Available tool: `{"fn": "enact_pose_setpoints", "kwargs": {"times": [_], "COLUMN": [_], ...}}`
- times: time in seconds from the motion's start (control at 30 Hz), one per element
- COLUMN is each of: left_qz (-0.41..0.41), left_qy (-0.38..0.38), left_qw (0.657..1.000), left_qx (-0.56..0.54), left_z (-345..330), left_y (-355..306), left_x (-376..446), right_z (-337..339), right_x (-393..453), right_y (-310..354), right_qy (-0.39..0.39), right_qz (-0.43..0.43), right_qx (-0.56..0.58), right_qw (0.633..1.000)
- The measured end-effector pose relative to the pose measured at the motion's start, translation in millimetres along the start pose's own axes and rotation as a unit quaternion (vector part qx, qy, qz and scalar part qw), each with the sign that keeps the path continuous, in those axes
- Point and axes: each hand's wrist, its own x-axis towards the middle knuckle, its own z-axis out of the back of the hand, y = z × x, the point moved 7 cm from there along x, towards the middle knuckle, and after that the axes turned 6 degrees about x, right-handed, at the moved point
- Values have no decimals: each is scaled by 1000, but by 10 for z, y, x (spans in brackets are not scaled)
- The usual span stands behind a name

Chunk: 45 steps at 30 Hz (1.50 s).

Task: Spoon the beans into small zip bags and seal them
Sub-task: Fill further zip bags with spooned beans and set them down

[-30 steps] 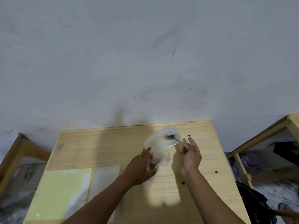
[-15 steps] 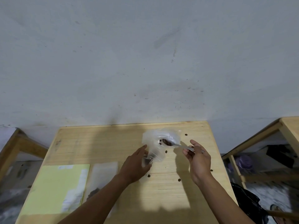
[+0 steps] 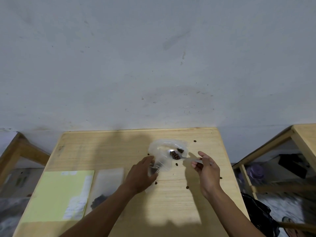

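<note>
A clear plastic bag [image 3: 162, 149] of dark beans lies crumpled on the wooden table [image 3: 102, 147]. My left hand [image 3: 142, 175] grips its lower end, near the table's middle. My right hand [image 3: 207, 170] pinches the handle of a clear plastic spoon [image 3: 186, 158]. The spoon's bowl sits at the bag's mouth with several beans [image 3: 174, 154] in it. Loose beans [image 3: 177, 164] are scattered on the wood around the bag. A small zip bag [image 3: 106, 187] with some beans in its lower end lies flat to the left of my left arm.
A pale yellow sheet [image 3: 58, 195] lies at the table's left front. A grey wall rises right behind the table. Wooden frames stand at the far left [image 3: 15, 151] and right [image 3: 301, 134], with dark clutter [image 3: 261, 214] on the floor at the right.
The spoon has come out of the big bag's mouth with beans in it. My right hand has drawn back to the right. My left hand keeps its hold on the bag.
</note>
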Motion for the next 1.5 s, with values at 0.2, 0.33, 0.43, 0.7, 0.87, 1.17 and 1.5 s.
{"fn": "enact_pose_setpoints", "kwargs": {"times": [0.2,0.33,0.43,0.7,0.87,1.17,1.5], "left_qz": [-18,-35,-44,-95,-164,-154,-195], "left_qy": [-12,-24,-30,-40,0,102,124], "left_qw": [1000,999,998,990,977,973,958], "left_qx": [20,21,36,95,139,138,169], "left_z": [-26,1,19,136,193,220,111], "left_y": [-4,-69,-80,-10,-76,-40,-227], "left_x": [1,5,-4,-48,39,228,37], "right_z": [-174,-364,-480,-88,-218,-401,-336], "right_x": [-205,-400,-496,-144,-19,-101,32], "right_y": [375,457,457,276,-159,-498,-421], "right_qy": [61,148,220,-15,-58,-159,-248], "right_qz": [103,186,249,99,-78,-202,-129], "right_qx": [-40,-169,-254,-80,34,121,183], "right_qw": [992,956,908,992,995,959,942]}}
